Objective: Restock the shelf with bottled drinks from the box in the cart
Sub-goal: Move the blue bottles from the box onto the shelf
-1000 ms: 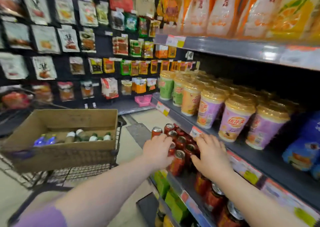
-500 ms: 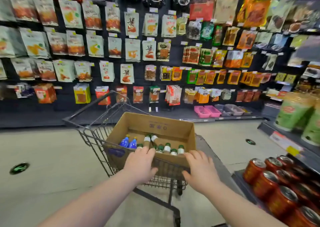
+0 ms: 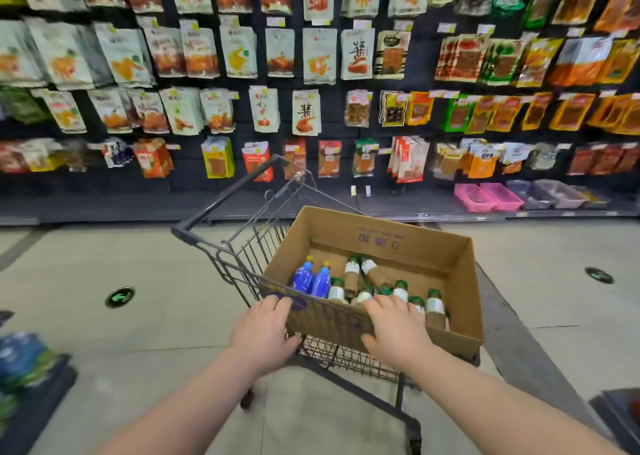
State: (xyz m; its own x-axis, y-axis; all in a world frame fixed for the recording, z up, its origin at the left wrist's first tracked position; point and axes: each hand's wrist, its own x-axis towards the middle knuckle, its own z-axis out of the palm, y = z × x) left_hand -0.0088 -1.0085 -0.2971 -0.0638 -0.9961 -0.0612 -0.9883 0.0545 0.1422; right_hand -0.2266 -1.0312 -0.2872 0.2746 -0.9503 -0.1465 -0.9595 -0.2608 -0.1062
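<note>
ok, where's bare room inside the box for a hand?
The box has bare floor at far right, bordered by its far wall, right wall and the bottles. Crowded: blue bottles at left, green-capped bottles along the near wall, which the left hand and right hand grip.

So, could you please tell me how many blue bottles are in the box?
2. One blue bottle lies at the left end of the box; the second blue bottle lies just right of it. Others may hide behind the near wall.
</note>
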